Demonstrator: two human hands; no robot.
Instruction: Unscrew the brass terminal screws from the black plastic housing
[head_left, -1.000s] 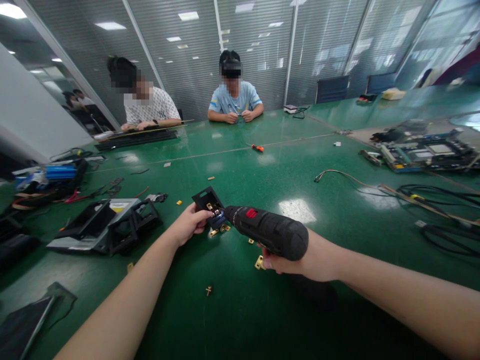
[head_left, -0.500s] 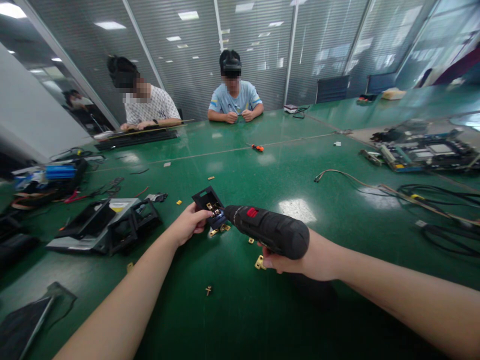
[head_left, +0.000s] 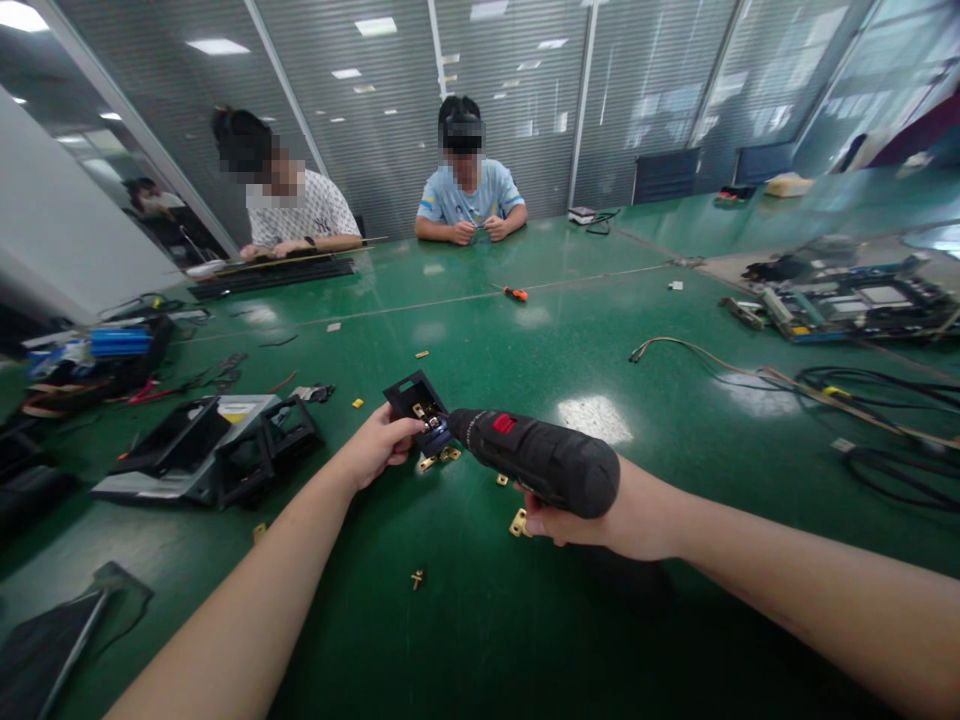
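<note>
My left hand (head_left: 377, 447) is closed round a small black plastic part (head_left: 411, 398) with brass contacts, holding it tilted just above the green table (head_left: 480, 330). My right hand (head_left: 592, 520) grips a black electric screwdriver (head_left: 536, 458) with a red switch. Its tip, lit by a small light, presses into the black part. Several loose brass pieces (head_left: 517, 523) lie on the table under and beside the tool.
A dismantled black and silver device (head_left: 206, 450) lies at the left, with a blue-topped pile of parts (head_left: 112, 350) behind it. Cables (head_left: 862, 400) and circuit boards (head_left: 847, 305) fill the right. A small orange screwdriver (head_left: 514, 294) lies mid-table. Two people sit across the table.
</note>
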